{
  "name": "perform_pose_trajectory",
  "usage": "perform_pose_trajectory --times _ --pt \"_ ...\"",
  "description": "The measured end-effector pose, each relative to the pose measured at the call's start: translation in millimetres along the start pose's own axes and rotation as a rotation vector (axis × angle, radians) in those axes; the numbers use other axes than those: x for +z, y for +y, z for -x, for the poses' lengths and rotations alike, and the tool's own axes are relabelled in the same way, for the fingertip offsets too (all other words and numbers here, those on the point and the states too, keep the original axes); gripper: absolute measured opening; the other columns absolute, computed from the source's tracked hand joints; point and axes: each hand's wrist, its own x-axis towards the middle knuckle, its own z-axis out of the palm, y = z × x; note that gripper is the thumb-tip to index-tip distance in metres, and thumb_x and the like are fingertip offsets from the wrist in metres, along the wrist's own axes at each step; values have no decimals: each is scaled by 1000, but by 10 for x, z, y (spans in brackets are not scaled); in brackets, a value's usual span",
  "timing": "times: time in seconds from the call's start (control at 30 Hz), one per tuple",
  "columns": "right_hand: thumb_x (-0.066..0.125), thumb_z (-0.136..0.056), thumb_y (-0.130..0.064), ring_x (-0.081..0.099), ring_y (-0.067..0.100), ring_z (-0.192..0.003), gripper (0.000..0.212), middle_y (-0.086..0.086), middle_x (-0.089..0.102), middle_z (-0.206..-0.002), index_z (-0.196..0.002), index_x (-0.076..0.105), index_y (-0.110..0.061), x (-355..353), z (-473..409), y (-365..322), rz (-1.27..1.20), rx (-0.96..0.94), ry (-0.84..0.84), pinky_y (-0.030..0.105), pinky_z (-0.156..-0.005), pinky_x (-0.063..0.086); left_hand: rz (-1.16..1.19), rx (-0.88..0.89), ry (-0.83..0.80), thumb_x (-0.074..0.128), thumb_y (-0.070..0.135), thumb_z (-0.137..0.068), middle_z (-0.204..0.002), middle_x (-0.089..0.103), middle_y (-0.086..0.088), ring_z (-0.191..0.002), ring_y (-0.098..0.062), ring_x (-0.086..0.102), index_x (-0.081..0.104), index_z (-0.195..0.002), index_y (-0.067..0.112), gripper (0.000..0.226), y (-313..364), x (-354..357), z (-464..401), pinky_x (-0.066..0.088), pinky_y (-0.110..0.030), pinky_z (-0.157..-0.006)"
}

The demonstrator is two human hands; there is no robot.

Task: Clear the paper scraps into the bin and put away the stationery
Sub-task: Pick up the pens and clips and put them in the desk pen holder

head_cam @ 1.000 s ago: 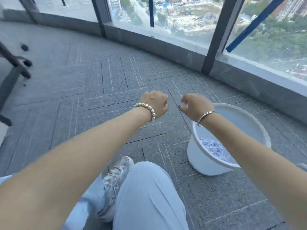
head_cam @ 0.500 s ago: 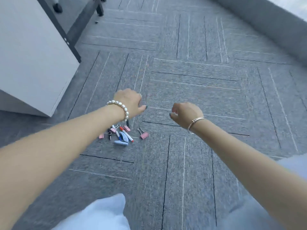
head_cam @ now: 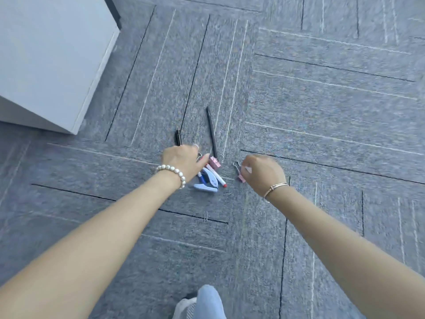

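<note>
A small heap of stationery lies on the grey carpet: a blue stapler (head_cam: pixel 206 183), a white marker with a red cap (head_cam: pixel 217 177), a pink binder clip (head_cam: pixel 214 162), a black pencil (head_cam: pixel 211 131) and a black pen (head_cam: pixel 178 137). My left hand (head_cam: pixel 181 158) is down on the left side of the heap, its fingers curled and hidden. A second pink binder clip (head_cam: pixel 239 174) lies to the right. My right hand (head_cam: pixel 264 171) is curled right beside it, partly covering it. No paper scraps or bin are in view.
A white cabinet (head_cam: pixel 46 56) stands at the upper left, close to the heap. A few loose staples (head_cam: pixel 205 216) lie on the carpet nearer to me. My knee and shoe (head_cam: pixel 202 302) show at the bottom edge.
My view swung from the white bin to the stationery on the floor. Both hands have dropped from above the carpet onto the heap and the right-hand binder clip.
</note>
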Motion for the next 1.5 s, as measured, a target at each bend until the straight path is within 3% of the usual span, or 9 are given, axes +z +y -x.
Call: perform_pose_trajectory --times 0.13,0.27,0.37,0.6,0.7,0.9,1.13,1.27,1.5 --pt "45 -89 -26 55 24 -95 23 6 63 -101 -100 60 -14 28 -183 -142 -4 18 10 36 -73 51 143 -43 24 25 53 -92 -77 58 -1 -54 -11 46 56 -101 14 51 -131 82 -145 32 -21 -42" --pt "43 -90 -28 56 21 -92 24 5 62 -102 -105 56 -14 12 -436 -338 28 16 -13 33 -72 51 205 -217 -44 29 52 -91 -118 54 -10 -104 -23 51 43 -124 10 56 -362 221 -228 46 -33 -70" --pt "42 -91 -30 55 21 -95 28 6 61 -104 -110 53 -12 40 -545 -459 16 66 -55 33 -75 50 206 -337 -175 30 60 -87 -123 50 -15 -111 -29 49 41 -126 6 67 -416 272 -275 47 -41 -84" --pt "36 -91 -43 57 24 -85 40 10 58 -96 -104 47 -7 155 -849 -613 79 66 -79 38 -71 53 435 -453 -131 37 34 -93 -121 49 -14 -107 -27 50 43 -122 2 43 -284 279 -396 46 -38 -75" --pt "35 -94 -33 55 20 -70 31 7 56 -82 -101 47 -5 233 -1027 -662 101 72 -160 32 -61 51 553 -521 -128 35 27 -93 -92 57 -13 -76 -25 55 49 -111 -2 37 -343 299 -477 39 -30 -56" --pt "38 -91 -31 52 22 -61 27 6 53 -72 -95 48 -6 6 -1233 -790 -46 -132 -178 38 -53 51 1303 -639 -185 29 23 -98 -78 60 -10 -43 -10 54 21 -137 4 44 -630 -73 -437 41 -13 -31" --pt "46 -91 -31 58 15 -60 22 3 59 -69 -97 49 -10 -306 -984 -1068 -393 -361 -230 27 -57 52 1414 -638 -177 44 55 -86 -67 40 0 -47 -9 37 39 -113 16 48 -588 -517 -505 37 -21 -40" --pt "52 -88 -33 63 20 -64 23 5 65 -72 -89 53 -10 -313 -807 -886 -540 -288 -167 37 -61 54 1369 -647 -192 50 37 -88 -74 47 -5 -52 -14 44 48 -98 9 30 -278 -459 -556 40 -26 -47" --pt "44 -91 -37 65 12 -65 27 1 66 -73 -91 58 -14 -270 -569 -561 -283 -278 -413 30 -64 56 1585 -649 -223 42 17 -94 -76 58 -8 -58 -18 58 30 -129 8 38 -247 -249 -363 56 -34 -61"
